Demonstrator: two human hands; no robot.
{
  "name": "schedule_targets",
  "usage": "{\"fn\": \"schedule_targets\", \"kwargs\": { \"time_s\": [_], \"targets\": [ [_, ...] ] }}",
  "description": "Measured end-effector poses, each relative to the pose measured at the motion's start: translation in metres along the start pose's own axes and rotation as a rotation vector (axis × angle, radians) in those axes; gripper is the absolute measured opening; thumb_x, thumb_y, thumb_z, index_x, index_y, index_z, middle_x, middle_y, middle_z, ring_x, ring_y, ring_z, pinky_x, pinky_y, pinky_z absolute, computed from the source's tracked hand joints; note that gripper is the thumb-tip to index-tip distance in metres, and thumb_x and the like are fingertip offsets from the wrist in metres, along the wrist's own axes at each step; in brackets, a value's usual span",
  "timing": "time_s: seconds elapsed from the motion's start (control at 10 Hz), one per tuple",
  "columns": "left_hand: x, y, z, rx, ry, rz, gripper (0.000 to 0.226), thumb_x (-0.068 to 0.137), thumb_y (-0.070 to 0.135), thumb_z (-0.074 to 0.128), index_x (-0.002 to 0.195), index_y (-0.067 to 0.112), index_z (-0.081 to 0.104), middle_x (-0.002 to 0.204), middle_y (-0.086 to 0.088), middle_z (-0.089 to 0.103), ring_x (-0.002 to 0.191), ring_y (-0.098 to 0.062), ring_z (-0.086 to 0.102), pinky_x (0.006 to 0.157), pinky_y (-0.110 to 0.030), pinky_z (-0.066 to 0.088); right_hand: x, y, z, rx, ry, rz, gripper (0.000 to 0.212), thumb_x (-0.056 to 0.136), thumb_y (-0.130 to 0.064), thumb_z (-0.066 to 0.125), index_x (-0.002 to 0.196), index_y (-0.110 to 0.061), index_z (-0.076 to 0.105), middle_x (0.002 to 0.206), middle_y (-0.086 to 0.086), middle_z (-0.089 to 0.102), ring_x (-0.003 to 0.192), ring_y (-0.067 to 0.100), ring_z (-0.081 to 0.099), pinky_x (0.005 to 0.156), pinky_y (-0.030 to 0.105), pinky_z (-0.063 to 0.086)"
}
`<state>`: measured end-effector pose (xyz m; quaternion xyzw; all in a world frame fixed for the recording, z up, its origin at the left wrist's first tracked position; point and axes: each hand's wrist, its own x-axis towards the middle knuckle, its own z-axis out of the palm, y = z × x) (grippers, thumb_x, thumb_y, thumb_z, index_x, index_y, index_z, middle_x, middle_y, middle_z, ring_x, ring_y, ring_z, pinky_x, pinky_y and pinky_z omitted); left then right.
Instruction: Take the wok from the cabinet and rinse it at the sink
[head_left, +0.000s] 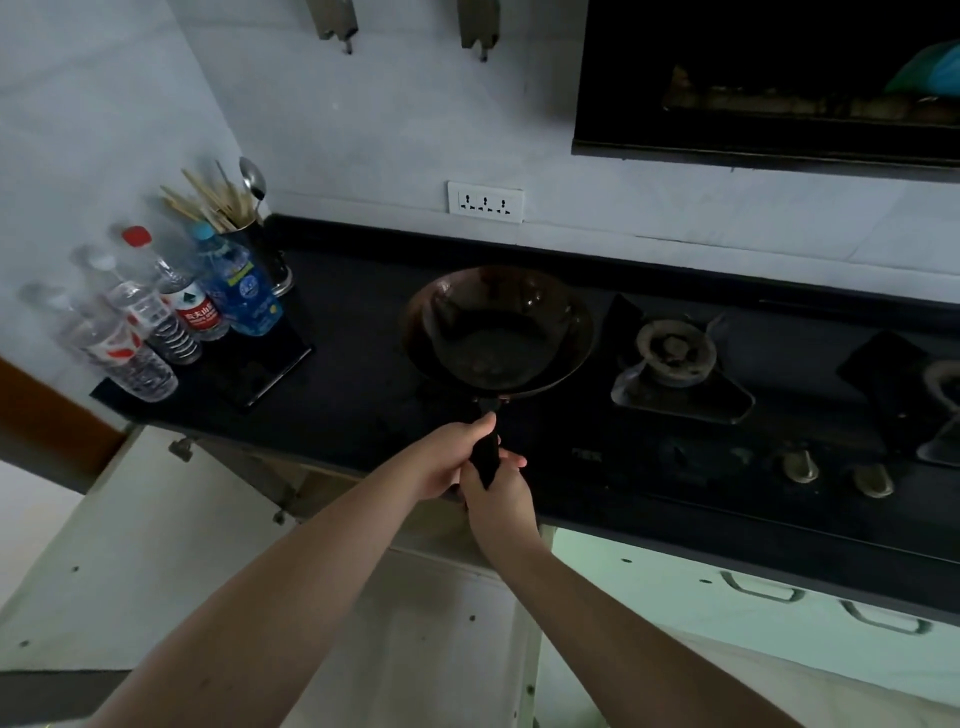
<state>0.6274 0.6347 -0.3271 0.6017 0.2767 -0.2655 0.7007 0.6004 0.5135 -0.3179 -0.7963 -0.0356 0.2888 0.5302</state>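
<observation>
Gripping with both hands, you have the wok's straight black handle (485, 452) clamped, the left hand (447, 457) wrapped higher up and the right hand (493, 486) closed just below it, touching. That doubled grip probably answers the weight: a long handle with a heavy bowl at its far end wants to tip. Below your forearms a pale cabinet door (140, 545) stands swung open, which suggests the wok has only just come out.

Beyond your hands the wok (498, 332) sits level over the dark countertop (353, 291); whether it rests there or is held just above, you cannot tell. It is round and deep, its inside dark, dull and patchy with a reddish rim, like seasoned or rusted steel. To its right lies a gas burner (675, 353) with a grimy metal ring. Far left, clear plastic bottles (171, 312) cluster beside a holder of chopsticks (218, 202). No sink is in view, so rinsing is yet to come.
</observation>
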Motion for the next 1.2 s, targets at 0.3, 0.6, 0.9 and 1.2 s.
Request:
{"fn": "schedule_targets", "kwargs": {
  "time_s": [0.3, 0.6, 0.9, 1.2],
  "targets": [
    [-0.006, -0.003, -0.006, -0.035, 0.144, -0.059, 0.053, 0.097, 0.051, 0.040, 0.117, 0.003, 0.051, 0.104, -0.010, 0.075, 0.106, -0.020, 0.066, 0.096, -0.034, 0.045, 0.003, 0.002, -0.009, -0.188, -0.226, -0.002, 0.042, 0.099, -0.036, 0.042, 0.129, -0.007, 0.049, 0.111, 0.017, 0.066, 0.084, 0.023, 0.064, 0.058, 0.023, 0.047],
    [-0.013, -0.021, 0.011, -0.125, 0.324, 0.031, 0.033, 0.091, 0.036, 0.060, 0.106, 0.006, 0.060, 0.080, -0.005, 0.061, 0.065, -0.018, 0.062, 0.059, -0.031, 0.053, -0.012, 0.025, -0.057, -0.223, -0.162, 0.055, 0.025, 0.097, -0.032, 0.048, 0.115, -0.020, 0.059, 0.091, -0.001, 0.070, 0.077, 0.013, 0.067, 0.074, 0.034, 0.056],
    [-0.050, -0.043, 0.011, 0.074, 0.344, 0.124, 0.024, 0.094, 0.026, 0.055, 0.113, 0.009, 0.055, 0.095, -0.008, 0.059, 0.071, -0.018, 0.062, 0.067, -0.033, 0.059, -0.048, 0.038, -0.103, -0.138, -0.062, 0.042, 0.020, 0.098, -0.023, 0.048, 0.111, -0.017, 0.063, 0.092, 0.001, 0.068, 0.078, 0.014, 0.065, 0.071, 0.028, 0.053],
    [-0.092, -0.105, 0.004, 0.370, 0.519, 0.164, 0.044, 0.097, 0.045, 0.041, 0.132, 0.019, 0.049, 0.104, 0.004, 0.066, 0.083, -0.013, 0.069, 0.076, -0.033, 0.054, -0.086, 0.043, -0.118, -0.165, -0.018, 0.008, 0.018, 0.097, -0.025, 0.049, 0.107, -0.021, 0.064, 0.101, -0.001, 0.067, 0.082, 0.016, 0.072, 0.075, 0.030, 0.056]
  ]
}}
